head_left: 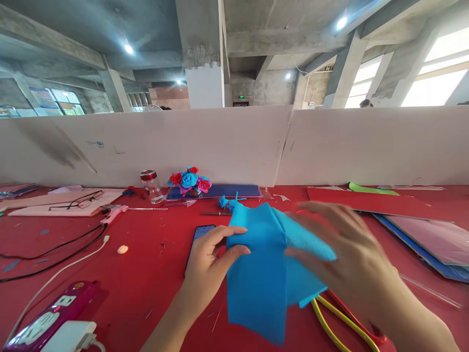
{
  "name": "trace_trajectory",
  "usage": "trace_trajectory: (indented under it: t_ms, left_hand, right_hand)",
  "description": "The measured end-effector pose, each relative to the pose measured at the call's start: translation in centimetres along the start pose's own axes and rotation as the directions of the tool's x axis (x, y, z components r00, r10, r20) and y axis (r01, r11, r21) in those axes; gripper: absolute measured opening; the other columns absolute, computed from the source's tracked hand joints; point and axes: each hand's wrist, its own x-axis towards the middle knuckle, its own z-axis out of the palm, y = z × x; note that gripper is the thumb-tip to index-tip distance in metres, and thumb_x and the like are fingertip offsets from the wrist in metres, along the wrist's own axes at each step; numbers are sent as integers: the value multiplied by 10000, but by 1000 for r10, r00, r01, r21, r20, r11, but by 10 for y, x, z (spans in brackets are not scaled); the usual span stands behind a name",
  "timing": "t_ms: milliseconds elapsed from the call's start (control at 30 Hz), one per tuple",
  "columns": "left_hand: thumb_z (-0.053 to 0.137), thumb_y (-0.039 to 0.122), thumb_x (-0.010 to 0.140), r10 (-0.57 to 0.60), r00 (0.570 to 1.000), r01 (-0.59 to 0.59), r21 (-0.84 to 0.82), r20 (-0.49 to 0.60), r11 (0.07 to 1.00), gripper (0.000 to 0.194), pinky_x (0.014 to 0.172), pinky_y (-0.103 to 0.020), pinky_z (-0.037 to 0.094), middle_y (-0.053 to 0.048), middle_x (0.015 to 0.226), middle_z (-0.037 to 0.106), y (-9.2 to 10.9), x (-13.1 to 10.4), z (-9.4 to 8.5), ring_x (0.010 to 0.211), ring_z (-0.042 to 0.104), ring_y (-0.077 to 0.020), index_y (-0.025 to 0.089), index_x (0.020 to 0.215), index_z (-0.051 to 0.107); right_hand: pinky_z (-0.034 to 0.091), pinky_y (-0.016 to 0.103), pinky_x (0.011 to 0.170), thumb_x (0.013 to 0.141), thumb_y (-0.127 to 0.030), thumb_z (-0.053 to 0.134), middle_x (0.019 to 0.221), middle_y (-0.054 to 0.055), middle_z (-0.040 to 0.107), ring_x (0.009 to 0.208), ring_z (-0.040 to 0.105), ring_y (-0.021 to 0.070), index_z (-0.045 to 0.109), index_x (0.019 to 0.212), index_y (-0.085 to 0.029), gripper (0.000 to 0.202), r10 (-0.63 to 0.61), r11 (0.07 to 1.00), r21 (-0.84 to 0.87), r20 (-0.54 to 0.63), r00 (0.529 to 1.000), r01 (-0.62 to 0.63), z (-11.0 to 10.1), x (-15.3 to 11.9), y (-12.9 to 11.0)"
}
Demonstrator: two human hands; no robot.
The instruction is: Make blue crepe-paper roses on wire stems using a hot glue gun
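A blue sheet of crepe-like paper (256, 274), folded with a flap to the right, is held up over the red table. My left hand (216, 254) pinches its left edge between thumb and fingers. At the right flap is my right hand (340, 244), blurred by motion, its thumb and fingers apart around the paper's edge; whether it grips the paper is unclear. Small blue paper flowers (227, 202) lie just behind the sheet. A phone (198, 237) is partly hidden by my left hand. Yellow-and-red handled pliers or scissors (330, 327) lie under my right forearm.
A bouquet of paper flowers (189, 181) and a glass jar (152, 187) stand near the white partition (146, 146). Glasses (78, 199), a pink glue gun (115, 213), cables and a power strip (47, 318) are left. Colored sheets (432, 239) lie right.
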Motion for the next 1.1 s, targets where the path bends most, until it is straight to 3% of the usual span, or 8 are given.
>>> trace_trajectory:
  t_ms: [133, 267, 433, 533, 633, 800, 967, 1100]
  left_hand:
    - [663, 376, 741, -16, 992, 33, -141, 122, 989, 261, 620, -231, 490, -13, 811, 650, 11, -6, 4, 715, 596, -164, 256, 972, 659]
    - [712, 381, 680, -38, 996, 53, -170, 86, 984, 563, 729, -277, 500, -48, 1014, 608, 13, -3, 1, 901, 581, -205, 284, 1192, 500]
    - [635, 417, 739, -163, 943, 207, -128, 290, 970, 405, 786, -316, 487, -82, 1137, 575, -1, 10, -8, 1030, 558, -235, 250, 1091, 524]
    - [608, 424, 758, -230, 919, 275, -105, 320, 956, 345, 658, -252, 485, -46, 984, 628, -12, 14, -9, 837, 611, -180, 239, 1035, 516]
    - [636, 403, 729, -245, 933, 262, -33, 263, 964, 331, 619, -234, 481, -44, 1011, 626, -21, 16, -7, 814, 612, -177, 227, 992, 538]
    - [656, 338, 703, -246, 943, 248, 18, 223, 969, 267, 697, -280, 503, -60, 988, 649, -30, 18, -5, 847, 621, -202, 186, 919, 618]
    - [657, 328, 714, -182, 969, 189, -22, 169, 982, 160, 797, -305, 471, -65, 1251, 544, -34, 17, -2, 1042, 559, -239, 204, 814, 665]
    - [658, 387, 716, -329, 931, 355, -181, 161, 917, 228, 735, -287, 466, -72, 1106, 631, -36, 16, 1, 936, 597, -214, 188, 828, 659]
  right_hand:
    - [457, 318, 567, 758, -386, 618, 771, 36, 690, 654, 610, 217, 675, 914, -274, 200, -95, 982, 190, 425, 900, 14, 0, 13, -29]
    - [413, 259, 440, 762, -396, 610, 580, -7, 635, 509, 553, 156, 669, 690, -242, 180, 99, 903, 314, 512, 853, -293, 0, 25, -22]
    - [534, 318, 568, 756, -460, 597, 792, 36, 717, 675, 665, 221, 691, 856, -228, 270, 280, 379, 588, 663, 694, -715, 12, 25, 11]
    - [560, 349, 624, 752, -441, 618, 826, 55, 730, 686, 685, 233, 688, 903, -219, 277, 354, 64, 588, 742, 569, -806, 32, 10, 24]
    - [568, 333, 603, 767, -428, 614, 782, 42, 736, 663, 690, 231, 686, 894, -230, 246, 460, -87, 592, 737, 495, -801, 54, -12, 32]
    - [568, 328, 611, 769, -415, 625, 804, 14, 738, 713, 689, 236, 667, 922, -263, 219, 553, -209, 633, 705, 444, -746, 75, -36, 38]
    - [560, 308, 639, 766, -432, 625, 867, 8, 730, 758, 679, 224, 658, 928, -281, 224, 548, -251, 645, 709, 444, -721, 77, -42, 38]
    - [549, 332, 686, 761, -480, 610, 928, 27, 712, 808, 661, 236, 638, 983, -268, 308, 571, -219, 609, 714, 405, -762, 77, -50, 40]
